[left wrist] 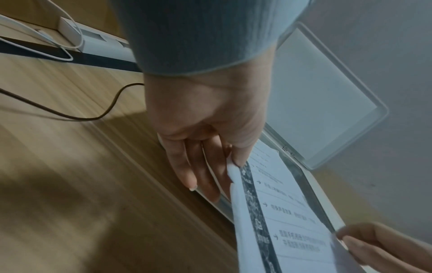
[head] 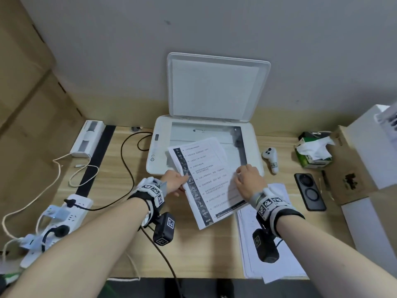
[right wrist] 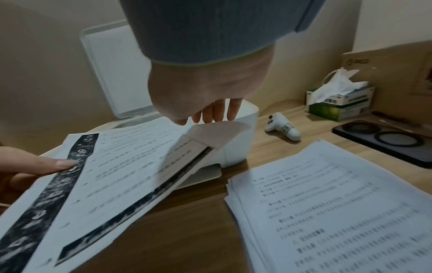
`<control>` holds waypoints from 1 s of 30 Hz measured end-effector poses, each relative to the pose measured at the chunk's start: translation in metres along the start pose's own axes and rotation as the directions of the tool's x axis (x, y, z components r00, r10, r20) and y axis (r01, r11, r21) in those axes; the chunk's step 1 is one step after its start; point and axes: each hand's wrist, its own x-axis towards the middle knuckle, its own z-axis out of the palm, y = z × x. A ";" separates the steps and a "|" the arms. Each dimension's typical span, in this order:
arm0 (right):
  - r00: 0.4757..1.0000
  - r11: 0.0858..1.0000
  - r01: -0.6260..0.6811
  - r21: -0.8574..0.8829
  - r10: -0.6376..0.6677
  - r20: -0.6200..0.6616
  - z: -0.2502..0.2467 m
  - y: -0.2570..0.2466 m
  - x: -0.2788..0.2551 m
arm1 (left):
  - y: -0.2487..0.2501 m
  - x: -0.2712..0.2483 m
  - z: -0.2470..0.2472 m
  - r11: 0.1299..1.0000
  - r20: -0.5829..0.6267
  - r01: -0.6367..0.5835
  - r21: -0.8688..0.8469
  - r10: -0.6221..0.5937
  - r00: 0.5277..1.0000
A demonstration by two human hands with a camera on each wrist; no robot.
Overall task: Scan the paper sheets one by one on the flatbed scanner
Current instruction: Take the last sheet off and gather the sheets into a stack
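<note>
The white flatbed scanner (head: 160, 147) stands at the desk's back with its lid (head: 214, 87) raised and the glass (head: 204, 134) bare. A few printed paper sheets (head: 204, 179) with a dark band along one side hover over the scanner's front edge. My left hand (head: 182, 181) pinches their left edge, thumb on top (left wrist: 229, 166). My right hand (head: 238, 177) pinches the right edge of the top sheet (right wrist: 210, 133) and lifts it away from the sheet below (right wrist: 210, 120). A stack of printed sheets (head: 268, 244) lies on the desk at the front right.
To the right of the scanner lie a white controller (head: 271, 159), a green tissue box (head: 313, 153), a black phone (head: 309, 191) and a cardboard box (head: 352, 164). On the left are a power strip (head: 58, 222), cables (head: 126, 168) and a long white box (head: 88, 138).
</note>
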 end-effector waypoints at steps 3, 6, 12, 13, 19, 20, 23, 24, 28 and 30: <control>0.988 0.977 -0.140 0.160 0.149 -0.048 0.002 0.031 -0.008 | 0.007 -0.004 0.020 1.000 0.002 0.014 0.009 -0.014 1.000; 0.964 0.905 -0.256 0.339 0.264 0.025 0.011 0.076 -0.026 | 0.020 -0.013 0.061 0.999 0.028 0.030 0.015 -0.031 0.999; 0.955 0.892 -0.293 0.343 0.259 0.144 0.029 0.144 -0.070 | 0.034 -0.022 0.149 0.995 0.079 0.063 0.081 -0.069 0.994; 0.952 0.891 -0.303 0.338 0.267 0.148 0.032 0.155 -0.077 | 0.032 -0.021 0.163 0.993 0.090 0.068 0.102 -0.077 0.993; 0.930 0.866 -0.357 0.350 0.297 0.216 0.055 0.217 -0.107 | 0.022 -0.021 0.229 0.980 0.124 0.140 0.144 -0.158 0.980; 0.929 0.869 -0.357 0.341 0.295 0.222 0.058 0.223 -0.109 | 0.021 -0.021 0.235 0.977 0.128 0.153 0.150 -0.173 0.977; 0.922 0.870 -0.369 0.327 0.298 0.246 0.067 0.236 -0.112 | 0.013 -0.022 0.256 0.968 0.117 0.181 0.175 -0.203 0.972; 0.919 0.866 -0.376 0.330 0.304 0.249 0.070 0.238 -0.112 | 0.011 -0.022 0.260 0.962 0.104 0.184 0.202 -0.208 0.973; 0.920 0.868 -0.384 0.314 0.330 0.211 0.076 0.239 -0.107 | 0.007 -0.023 0.270 0.939 -0.073 0.215 0.267 -0.203 0.976; 0.928 0.877 -0.372 0.305 0.347 0.136 0.077 0.239 -0.107 | 0.009 -0.023 0.269 0.926 -0.164 0.230 0.298 -0.188 0.968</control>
